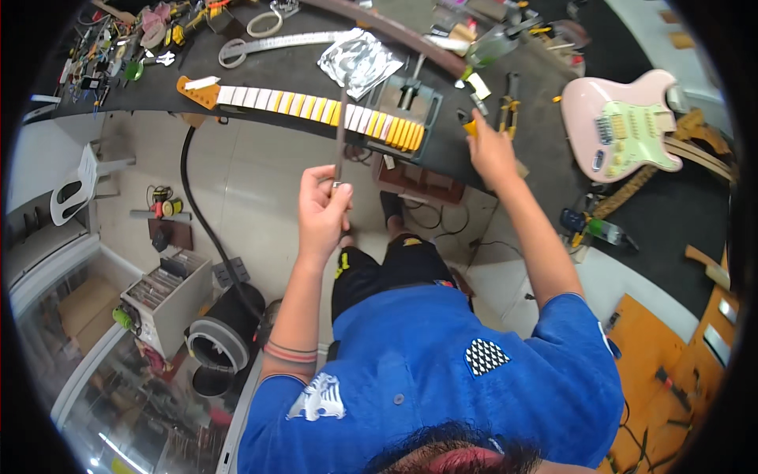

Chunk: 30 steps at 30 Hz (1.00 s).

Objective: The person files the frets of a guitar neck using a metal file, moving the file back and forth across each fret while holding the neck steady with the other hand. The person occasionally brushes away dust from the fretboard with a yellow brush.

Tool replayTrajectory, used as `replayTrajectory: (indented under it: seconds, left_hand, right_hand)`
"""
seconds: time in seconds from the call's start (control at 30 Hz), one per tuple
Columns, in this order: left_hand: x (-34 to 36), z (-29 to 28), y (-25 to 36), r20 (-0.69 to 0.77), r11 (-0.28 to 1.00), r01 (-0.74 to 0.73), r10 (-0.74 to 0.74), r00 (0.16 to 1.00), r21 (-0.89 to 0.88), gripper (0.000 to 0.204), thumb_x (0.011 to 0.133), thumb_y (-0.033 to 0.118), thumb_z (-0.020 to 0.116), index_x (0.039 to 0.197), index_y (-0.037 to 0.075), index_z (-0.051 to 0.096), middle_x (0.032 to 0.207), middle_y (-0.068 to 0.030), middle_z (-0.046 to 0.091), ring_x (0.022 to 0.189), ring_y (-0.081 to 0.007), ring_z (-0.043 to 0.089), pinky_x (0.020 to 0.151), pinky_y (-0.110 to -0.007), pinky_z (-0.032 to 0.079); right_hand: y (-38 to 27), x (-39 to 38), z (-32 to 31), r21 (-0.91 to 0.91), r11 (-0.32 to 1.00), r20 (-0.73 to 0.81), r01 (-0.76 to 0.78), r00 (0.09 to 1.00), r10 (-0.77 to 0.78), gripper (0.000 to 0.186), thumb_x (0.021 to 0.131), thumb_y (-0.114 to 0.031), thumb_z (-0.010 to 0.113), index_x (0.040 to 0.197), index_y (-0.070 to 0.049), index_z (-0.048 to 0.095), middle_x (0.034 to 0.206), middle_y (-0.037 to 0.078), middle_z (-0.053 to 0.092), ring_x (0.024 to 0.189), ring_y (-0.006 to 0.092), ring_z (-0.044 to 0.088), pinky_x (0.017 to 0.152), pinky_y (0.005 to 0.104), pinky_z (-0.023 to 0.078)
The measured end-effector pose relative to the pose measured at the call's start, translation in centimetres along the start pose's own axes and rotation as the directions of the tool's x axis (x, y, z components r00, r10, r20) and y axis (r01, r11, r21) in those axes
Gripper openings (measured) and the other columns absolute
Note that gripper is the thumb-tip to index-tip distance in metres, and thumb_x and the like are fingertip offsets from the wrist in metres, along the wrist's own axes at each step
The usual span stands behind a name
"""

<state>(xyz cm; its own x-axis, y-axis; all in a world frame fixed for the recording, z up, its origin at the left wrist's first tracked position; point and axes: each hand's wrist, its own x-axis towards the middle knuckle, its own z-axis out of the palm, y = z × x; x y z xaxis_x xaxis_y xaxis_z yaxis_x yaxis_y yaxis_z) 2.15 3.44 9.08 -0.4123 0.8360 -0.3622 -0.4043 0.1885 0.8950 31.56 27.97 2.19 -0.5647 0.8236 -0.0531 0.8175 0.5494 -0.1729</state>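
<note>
My left hand [322, 212] is closed round the lower end of a long, thin metal tool [340, 146], which points up across the guitar neck. The guitar neck [296, 106] lies along the bench's near edge, with white and yellow strips between its frets and an orange headstock at the left. Its right end rests by a dark metal vise [408, 96]. Over the bench to the right, my right hand [493, 154] has its fingers at a small yellow-and-black tool [470, 126] and appears to grip it; the fingertips are partly hidden.
Yellow-handled pliers [512, 103] lie beyond my right hand. A pink guitar body [620, 122] lies at the right, near a green-and-black power tool [604, 229]. Crumpled foil [359, 62] sits behind the neck. Tools and tape rolls crowd the far left; a black hose [189, 186] hangs below.
</note>
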Motion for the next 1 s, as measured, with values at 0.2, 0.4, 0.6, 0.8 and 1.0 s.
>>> replayTrajectory:
  seconds: [0.2,0.4,0.6,0.8,1.0]
  left_hand:
    - [2.3,0.7,-4.1,0.091,0.997,0.030,-0.024,0.996,-0.065,0.042,0.112,0.017,0.058,0.149,0.005,0.044,0.083,-0.0039,0.055,0.058,-0.0066,0.045,0.050,-0.021,0.039]
    - [3.0,0.9,-8.7,0.237,0.974,0.169,-0.131,0.963,-0.148,0.047,0.114,0.021,0.055,0.154,0.007,0.035,0.078,-0.0038,0.051,0.055,-0.0077,0.040,0.050,-0.022,0.035]
    - [2.7,0.3,-11.3,0.246,0.992,-0.001,-0.030,0.969,0.125,0.048,0.115,0.016,0.051,0.158,0.001,0.035,0.071,-0.0003,0.051,0.055,-0.0051,0.041,0.050,-0.021,0.033]
    - [2.3,-0.4,-12.4,0.258,0.989,-0.043,0.005,0.966,0.144,0.047,0.114,0.010,0.050,0.159,0.000,0.038,0.069,0.0012,0.051,0.054,-0.0046,0.039,0.052,-0.022,0.032]
    - [-0.9,-1.9,-14.0,0.231,0.950,-0.112,0.043,0.972,0.292,0.044,0.111,-0.001,0.055,0.154,-0.003,0.049,0.091,-0.0023,0.062,0.068,-0.0051,0.049,0.063,-0.022,0.040]
  right_hand:
    - [-3.1,1.6,2.7,0.057,0.998,-0.342,0.028,0.940,-0.007,0.053,0.088,0.002,0.068,0.140,-0.008,0.065,0.129,0.013,0.063,0.121,0.0353,0.060,0.112,0.0519,0.043]
    - [-9.9,-0.8,5.7,0.280,0.912,-0.420,0.300,0.892,-0.165,0.045,0.085,-0.004,0.075,0.128,-0.017,0.073,0.136,0.008,0.061,0.137,0.0314,0.057,0.121,0.0558,0.039]
    - [-10.1,-1.1,9.9,0.352,0.863,-0.459,0.362,0.870,-0.178,0.051,0.084,-0.002,0.076,0.131,-0.020,0.074,0.144,0.013,0.054,0.143,0.0399,0.050,0.123,0.0595,0.036]
    - [-10.0,-0.2,11.9,0.329,0.847,-0.568,0.418,0.804,-0.176,0.051,0.080,-0.005,0.081,0.126,-0.026,0.077,0.140,0.008,0.058,0.139,0.0377,0.053,0.120,0.0568,0.039]
    - [-9.8,-0.3,12.6,0.331,0.820,-0.595,0.466,0.778,-0.202,0.043,0.087,0.000,0.073,0.125,-0.019,0.075,0.142,0.015,0.055,0.142,0.0419,0.051,0.120,0.0536,0.043]
